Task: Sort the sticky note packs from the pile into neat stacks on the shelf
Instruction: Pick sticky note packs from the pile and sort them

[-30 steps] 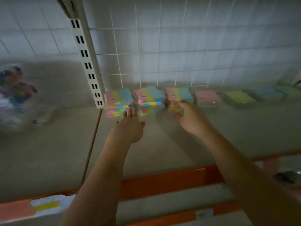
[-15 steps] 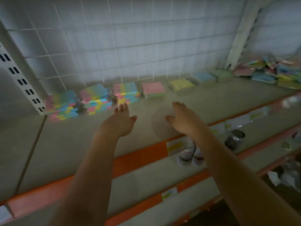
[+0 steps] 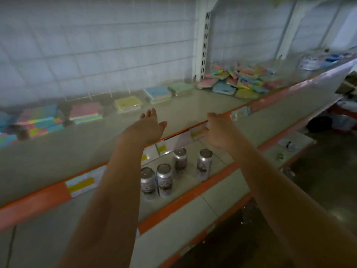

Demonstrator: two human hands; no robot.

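Observation:
A loose pile of pastel sticky note packs [image 3: 239, 79] lies on the shelf [image 3: 193, 107] at the right, past a white upright. Along the shelf's back stand stacks: a rainbow stack [image 3: 41, 120], a pink-topped stack [image 3: 86, 112], a yellow stack [image 3: 128, 104], a blue-topped stack [image 3: 158, 94] and a green stack [image 3: 180, 88]. My left hand [image 3: 146, 126] hovers over the shelf's front with straight fingers and holds nothing. My right hand [image 3: 218, 130] is at the shelf's orange front edge, fingers loosely bent, holding nothing.
Several silver drink cans [image 3: 164, 178] stand on the lower shelf [image 3: 222, 167] below my hands. A white slotted upright [image 3: 202, 45] splits the wire-grid back wall. More packaged goods [image 3: 318, 59] lie at the far right. Orange price rails [image 3: 38, 198] edge each shelf.
Both hands have pulled back from the rainbow stacks toward the shelf's front edge. My view has swung right, bringing the loose pile and the cans into sight.

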